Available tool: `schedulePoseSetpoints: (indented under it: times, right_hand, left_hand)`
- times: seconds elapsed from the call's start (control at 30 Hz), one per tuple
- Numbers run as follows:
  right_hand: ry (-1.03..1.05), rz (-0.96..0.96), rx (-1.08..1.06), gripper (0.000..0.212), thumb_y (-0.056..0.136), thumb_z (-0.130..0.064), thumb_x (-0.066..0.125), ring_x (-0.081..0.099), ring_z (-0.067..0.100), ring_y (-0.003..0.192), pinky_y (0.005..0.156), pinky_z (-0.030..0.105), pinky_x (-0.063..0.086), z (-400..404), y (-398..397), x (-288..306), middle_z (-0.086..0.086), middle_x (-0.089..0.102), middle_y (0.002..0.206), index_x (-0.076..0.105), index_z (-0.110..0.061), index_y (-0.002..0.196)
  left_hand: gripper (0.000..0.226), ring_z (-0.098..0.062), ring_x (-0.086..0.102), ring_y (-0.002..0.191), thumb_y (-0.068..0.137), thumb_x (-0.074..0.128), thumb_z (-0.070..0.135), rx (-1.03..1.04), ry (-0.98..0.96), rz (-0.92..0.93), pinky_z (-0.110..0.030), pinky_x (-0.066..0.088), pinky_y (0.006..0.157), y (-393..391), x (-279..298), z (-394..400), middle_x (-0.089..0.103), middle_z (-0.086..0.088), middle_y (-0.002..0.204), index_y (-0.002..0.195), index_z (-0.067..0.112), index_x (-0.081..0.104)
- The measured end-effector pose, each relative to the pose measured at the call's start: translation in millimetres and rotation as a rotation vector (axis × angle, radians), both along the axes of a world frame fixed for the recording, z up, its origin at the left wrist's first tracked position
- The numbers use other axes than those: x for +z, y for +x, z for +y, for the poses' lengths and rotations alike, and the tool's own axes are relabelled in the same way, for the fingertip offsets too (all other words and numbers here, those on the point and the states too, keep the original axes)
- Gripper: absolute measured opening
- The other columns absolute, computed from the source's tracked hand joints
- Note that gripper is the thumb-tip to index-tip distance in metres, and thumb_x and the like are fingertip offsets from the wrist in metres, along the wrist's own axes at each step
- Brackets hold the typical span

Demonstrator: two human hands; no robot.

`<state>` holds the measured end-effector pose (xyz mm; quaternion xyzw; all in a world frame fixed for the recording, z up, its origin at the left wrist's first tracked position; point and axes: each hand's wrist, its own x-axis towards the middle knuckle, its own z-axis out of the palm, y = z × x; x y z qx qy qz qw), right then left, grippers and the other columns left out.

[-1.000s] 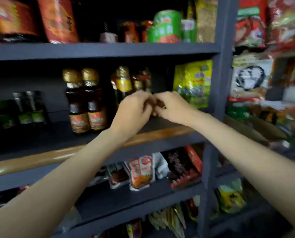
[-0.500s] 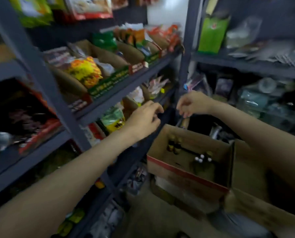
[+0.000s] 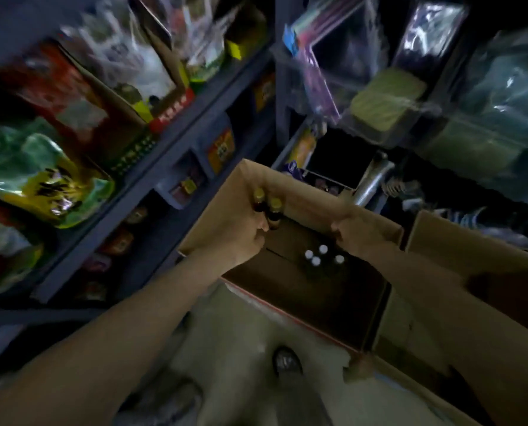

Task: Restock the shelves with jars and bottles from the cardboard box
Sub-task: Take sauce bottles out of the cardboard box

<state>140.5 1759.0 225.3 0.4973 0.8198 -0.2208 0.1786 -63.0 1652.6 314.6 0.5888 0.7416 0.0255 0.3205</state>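
Narrow aisle floor [image 3: 244,318] beside box [image 3: 290,192]

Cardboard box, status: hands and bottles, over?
Left hand at two gold-capped bottles, grip unclear. Right hand inside cardboard box. Four white-capped bottles remain. No obstruction.

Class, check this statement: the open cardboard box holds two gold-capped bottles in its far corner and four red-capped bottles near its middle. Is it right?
Not quite. In the head view, the four bottles near the middle of the cardboard box have white caps, not red. The two gold-capped bottles do stand in the far corner.
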Motion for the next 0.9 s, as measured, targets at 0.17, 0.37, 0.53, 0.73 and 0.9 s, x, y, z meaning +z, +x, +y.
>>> schedulePoseSetpoints:
  times: [0.17,0.37,0.53,0.73,0.9]
  right_hand:
    - [-0.096,-0.107,0.030,0.025,0.098,-0.016,0.037,0.056,0.025,0.099,0.086,0.034,0.044,15.4,5.7,-65.5,0.012,0.057,0.115,0.056,-0.008,0.113]
    - [-0.032,-0.099,0.048,0.017,0.094,-0.012,0.046,0.058,0.026,0.101,0.081,0.032,0.044,36.0,-6.7,-59.4,0.011,0.059,0.110,0.058,-0.007,0.106]
    - [0.038,0.011,0.179,0.018,0.086,-0.005,0.058,0.060,0.028,0.098,0.078,0.032,0.047,65.1,-51.4,23.7,0.013,0.061,0.105,0.062,-0.003,0.104]
    - [-0.413,0.404,0.179,0.017,0.084,-0.014,0.068,0.063,0.013,0.068,0.062,0.025,0.052,64.3,-118.7,86.3,0.005,0.067,0.079,0.065,-0.011,0.100]
    - [-0.633,0.674,-0.428,0.052,0.078,-0.017,0.073,0.059,0.014,0.091,0.075,0.025,0.049,60.9,-131.3,5.5,0.002,0.062,0.102,0.051,-0.015,0.125]
  left_hand:
    - [0.022,-0.021,0.056,0.105,0.093,0.049,0.009,0.096,-0.072,-0.088,-0.028,0.044,0.085,0.5,-59.0,15.9,0.056,-0.007,0.119,0.113,0.011,0.057]
    - [0.024,-0.016,0.055,0.111,0.092,0.048,0.006,0.157,-0.035,-0.160,-0.025,0.044,0.093,1.2,-93.9,21.5,0.058,-0.003,0.119,0.113,0.011,0.059]
    - [0.048,-0.011,0.046,0.122,0.089,0.056,0.010,0.220,-0.017,-0.419,-0.028,0.042,0.099,2.7,-88.3,41.9,0.043,0.005,0.138,0.134,0.020,0.042]
    - [0.050,-0.018,0.048,0.123,0.088,0.060,0.013,0.389,-0.027,-0.781,-0.030,0.039,0.101,-25.2,-61.0,50.2,0.052,-0.004,0.133,0.134,0.019,0.042]
    - [0.047,-0.020,0.055,0.112,0.088,0.058,0.021,0.625,-0.182,-0.830,-0.035,0.044,0.098,-71.3,-67.5,3.5,0.055,-0.004,0.126,0.133,0.018,0.043]
